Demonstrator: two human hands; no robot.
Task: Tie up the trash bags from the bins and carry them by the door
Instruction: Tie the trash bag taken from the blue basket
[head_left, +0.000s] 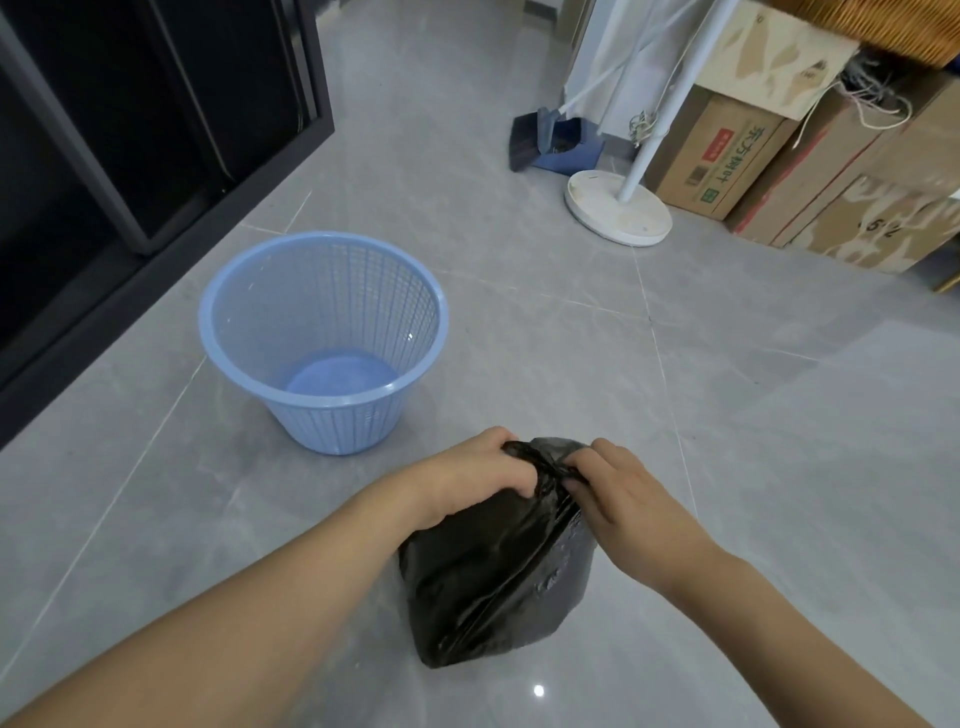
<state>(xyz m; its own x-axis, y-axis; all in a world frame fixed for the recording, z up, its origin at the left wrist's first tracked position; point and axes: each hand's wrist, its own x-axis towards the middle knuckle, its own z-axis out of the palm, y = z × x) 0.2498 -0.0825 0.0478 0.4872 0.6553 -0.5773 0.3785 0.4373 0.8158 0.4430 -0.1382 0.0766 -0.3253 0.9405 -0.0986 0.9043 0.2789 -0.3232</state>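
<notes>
A full black trash bag (493, 577) stands on the grey tiled floor just in front of me. My left hand (470, 475) grips the gathered top of the bag from the left, fingers curled round the plastic. My right hand (618, 486) pinches the same bunched top from the right. The two hands meet at the bag's neck. A light blue mesh bin (322, 338) stands upright to the upper left of the bag, with no bag inside it.
A dark cabinet (130, 130) runs along the left. A white fan stand base (618, 213), a blue dustpan and broom (550, 137) and stacked cardboard boxes (810, 171) line the back right. Grey tiled floor (779, 415) stretches to the right.
</notes>
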